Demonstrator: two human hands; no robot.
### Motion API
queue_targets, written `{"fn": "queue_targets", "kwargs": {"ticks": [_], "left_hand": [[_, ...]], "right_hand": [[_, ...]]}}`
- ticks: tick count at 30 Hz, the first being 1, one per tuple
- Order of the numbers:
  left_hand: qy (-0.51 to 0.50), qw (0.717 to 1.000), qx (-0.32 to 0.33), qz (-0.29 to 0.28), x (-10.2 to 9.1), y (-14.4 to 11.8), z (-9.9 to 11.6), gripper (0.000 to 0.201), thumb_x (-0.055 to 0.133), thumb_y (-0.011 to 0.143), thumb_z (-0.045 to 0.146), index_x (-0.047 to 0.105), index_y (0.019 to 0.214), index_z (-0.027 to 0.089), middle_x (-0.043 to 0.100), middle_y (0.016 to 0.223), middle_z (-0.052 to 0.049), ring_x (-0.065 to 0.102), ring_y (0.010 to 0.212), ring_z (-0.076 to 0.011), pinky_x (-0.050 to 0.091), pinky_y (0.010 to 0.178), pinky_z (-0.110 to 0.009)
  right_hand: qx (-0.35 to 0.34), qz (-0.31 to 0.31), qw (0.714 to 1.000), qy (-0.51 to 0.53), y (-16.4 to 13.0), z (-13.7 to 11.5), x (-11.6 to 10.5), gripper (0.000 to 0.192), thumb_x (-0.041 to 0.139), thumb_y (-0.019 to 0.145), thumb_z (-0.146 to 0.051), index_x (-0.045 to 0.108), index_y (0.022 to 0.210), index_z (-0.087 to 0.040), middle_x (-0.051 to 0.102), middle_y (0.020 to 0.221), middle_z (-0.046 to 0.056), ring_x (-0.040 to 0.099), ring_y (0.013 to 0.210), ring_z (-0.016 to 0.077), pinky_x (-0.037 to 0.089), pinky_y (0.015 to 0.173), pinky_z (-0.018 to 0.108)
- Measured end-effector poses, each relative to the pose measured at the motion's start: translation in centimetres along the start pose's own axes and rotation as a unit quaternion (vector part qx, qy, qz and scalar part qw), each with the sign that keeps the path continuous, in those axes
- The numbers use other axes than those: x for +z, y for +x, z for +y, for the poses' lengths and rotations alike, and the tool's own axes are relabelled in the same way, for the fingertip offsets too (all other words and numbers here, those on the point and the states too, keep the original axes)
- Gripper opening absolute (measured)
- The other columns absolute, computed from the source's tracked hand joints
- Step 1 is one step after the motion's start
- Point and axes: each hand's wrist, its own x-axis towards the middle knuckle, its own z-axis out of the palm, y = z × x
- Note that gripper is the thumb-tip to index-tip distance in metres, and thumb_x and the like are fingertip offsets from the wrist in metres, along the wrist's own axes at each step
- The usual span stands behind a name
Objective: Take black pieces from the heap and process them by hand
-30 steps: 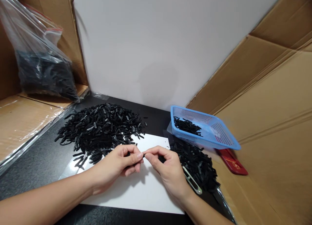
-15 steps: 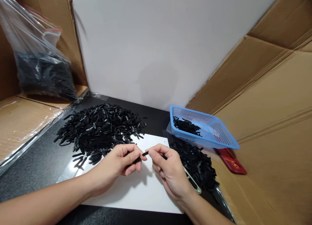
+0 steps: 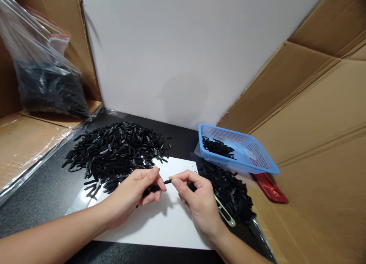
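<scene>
Thin black slivers [image 3: 151, 189], their material unclear, lie in the curled fingers of my left hand [image 3: 144, 186], whose thumb is lifted. Between thumb and forefinger, my right hand [image 3: 196, 193] pinches one black sliver [image 3: 168, 181], its far end close to the left fingers. More black shows behind the right fingers, partly hidden. Both hands are above a white sheet [image 3: 148, 229]. Left of it spreads a large heap of black slivers [image 3: 114, 146], and a second heap [image 3: 234, 195] is at the right. A pale green slotted handle [image 3: 227, 215] shows beside my right wrist; whether it is held, I cannot tell.
A blue perforated basket [image 3: 243, 163] with some black slivers stands at the back right. A red flat object [image 3: 271, 189] lies under its edge. At the left, a clear zip bag [image 3: 51, 85] of black material rests on cardboard. Cardboard [image 3: 320, 134] walls the right side.
My left thumb has lifted and opened away from its fingers, uncovering the slivers there. The right hand has kept its pinch, its sliver slightly left. The view has shifted a little.
</scene>
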Motion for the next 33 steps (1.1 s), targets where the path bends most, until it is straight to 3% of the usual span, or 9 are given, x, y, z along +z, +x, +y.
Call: {"fn": "queue_targets", "kwargs": {"ticks": [3,8,11,16,18,25,28,31,33], "left_hand": [[0.005,1.000,-0.011,0.018,-0.1,0.1,-0.1,0.046,0.058,0.084,0.057,0.062,0.067,0.015,0.051,0.049,0.004,0.029,0.046,-0.0076,0.016,0.047,-0.023],[-0.002,0.998,-0.029,0.055,-0.1,0.1,0.1,0.036,0.073,0.076,0.047,0.063,0.095,0.019,0.049,0.056,0.009,0.035,0.049,-0.0066,0.018,0.047,-0.019],[0.027,0.998,-0.024,0.048,0.0,0.1,0.2,0.037,0.065,0.080,0.054,0.061,0.085,0.018,0.046,0.051,0.009,0.031,0.047,-0.0064,0.017,0.045,-0.019],[0.077,0.995,0.006,0.061,-0.1,0.3,-0.1,0.036,0.058,0.084,0.054,0.057,0.094,0.019,0.047,0.048,0.009,0.031,0.045,-0.0083,0.020,0.044,-0.020],[0.096,0.993,0.028,0.067,-0.2,0.3,-0.2,0.036,0.057,0.084,0.053,0.056,0.100,0.020,0.049,0.050,0.008,0.036,0.047,-0.0093,0.024,0.046,-0.020],[0.093,0.993,0.038,0.063,-0.1,0.4,-0.3,0.033,0.055,0.085,0.052,0.056,0.093,0.020,0.046,0.057,0.008,0.040,0.050,-0.0091,0.025,0.045,-0.020],[0.091,0.993,0.039,0.063,0.0,0.3,-0.3,0.029,0.049,0.090,0.046,0.053,0.102,0.020,0.047,0.057,0.008,0.040,0.052,-0.0102,0.026,0.046,-0.020],[0.110,0.991,0.055,0.061,0.1,0.0,-0.3,0.027,0.044,0.093,0.042,0.049,0.109,0.021,0.046,0.058,0.009,0.041,0.054,-0.0111,0.029,0.048,-0.021],[0.135,0.986,0.071,0.059,0.1,-0.3,-0.2,0.028,0.041,0.095,0.042,0.047,0.113,0.021,0.043,0.057,0.010,0.038,0.053,-0.0111,0.029,0.049,-0.022]], "right_hand": [[-0.001,-0.001,1.000,0.002,0.0,0.1,-0.1,0.022,0.069,0.079,-0.038,0.072,0.073,-0.018,0.049,0.055,-0.004,0.037,0.051,0.0107,0.034,0.052,0.026],[-0.011,-0.005,1.000,0.000,0.0,0.1,-0.2,0.022,0.069,0.080,-0.038,0.072,0.072,-0.017,0.051,0.057,-0.003,0.041,0.053,0.0116,0.036,0.053,0.026],[-0.002,0.002,1.000,0.021,0.0,0.2,-0.1,0.022,0.070,0.079,-0.038,0.069,0.073,-0.017,0.050,0.056,-0.004,0.040,0.051,0.0104,0.034,0.049,0.023],[0.114,-0.042,0.970,0.208,0.1,0.4,0.4,0.033,0.061,0.084,-0.043,0.046,0.066,-0.021,0.047,0.048,-0.007,0.027,0.038,0.0058,0.017,0.038,0.019],[0.143,-0.061,0.963,0.220,0.2,0.6,0.5,0.038,0.062,0.084,-0.046,0.042,0.063,-0.020,0.049,0.049,-0.007,0.025,0.036,0.0040,0.015,0.038,0.019],[0.095,-0.082,0.989,0.084,0.4,1.7,0.3,0.044,0.067,0.079,-0.058,0.053,0.066,-0.018,0.039,0.042,-0.009,0.024,0.038,0.0056,0.015,0.038,0.020],[0.074,-0.069,0.993,0.063,0.3,1.5,0.4,0.036,0.064,0.085,-0.050,0.048,0.071,-0.021,0.053,0.053,-0.007,0.031,0.040,0.0064,0.023,0.040,0.019],[0.038,-0.076,0.996,-0.019,0.0,1.0,0.6,0.016,0.062,0.087,-0.035,0.059,0.088,-0.020,0.056,0.058,-0.006,0.044,0.047,0.0097,0.034,0.048,0.021],[0.011,-0.085,0.993,-0.076,-0.1,0.7,0.9,0.016,0.062,0.087,-0.030,0.066,0.099,-0.020,0.056,0.056,-0.006,0.049,0.051,0.0116,0.038,0.053,0.023]]}}
